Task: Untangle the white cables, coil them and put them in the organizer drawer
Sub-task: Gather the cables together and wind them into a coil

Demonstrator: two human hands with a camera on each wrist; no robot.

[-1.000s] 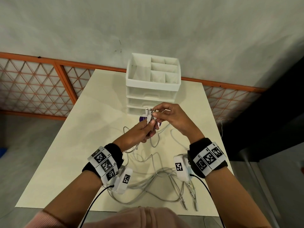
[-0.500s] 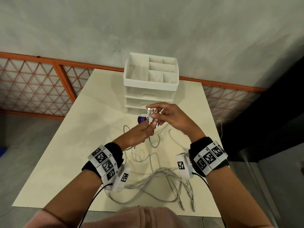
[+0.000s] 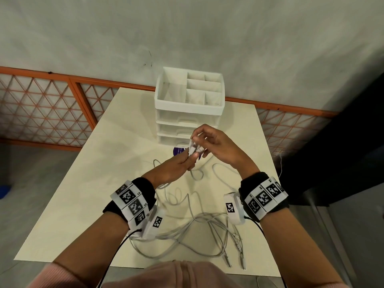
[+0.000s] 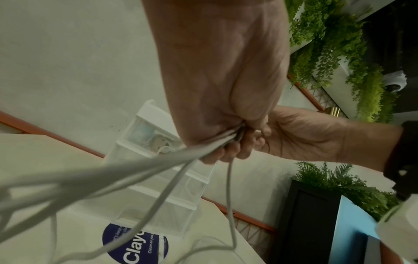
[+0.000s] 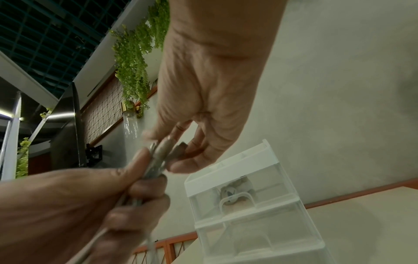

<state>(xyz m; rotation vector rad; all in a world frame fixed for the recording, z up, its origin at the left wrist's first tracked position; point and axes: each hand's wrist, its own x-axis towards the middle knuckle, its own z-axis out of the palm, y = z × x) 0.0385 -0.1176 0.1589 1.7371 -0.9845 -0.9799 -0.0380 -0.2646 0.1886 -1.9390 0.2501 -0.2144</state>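
Observation:
Several white cables (image 3: 195,223) lie tangled on the cream table (image 3: 87,183), their far ends lifted in front of the organizer. My left hand (image 3: 187,157) grips a bundle of cable ends (image 3: 192,149), with the strands trailing down from its fist (image 4: 172,160). My right hand (image 3: 199,140) pinches the plug tips (image 5: 162,150) at the top of that bundle, thumb and fingers curled on them. The white organizer (image 3: 189,109) with clear drawers (image 5: 244,198) stands just behind both hands; its drawers look closed.
A round purple sticker (image 3: 178,151) lies on the table before the organizer. Loose plug ends (image 3: 236,258) reach the near table edge. An orange lattice railing (image 3: 41,113) runs behind the table, a dark cabinet (image 3: 342,142) stands at the right.
Both hands stay together on the cable ends before the organizer. The right hand's fingers have shifted slightly on the plug tips; the tangle on the table lies as before.

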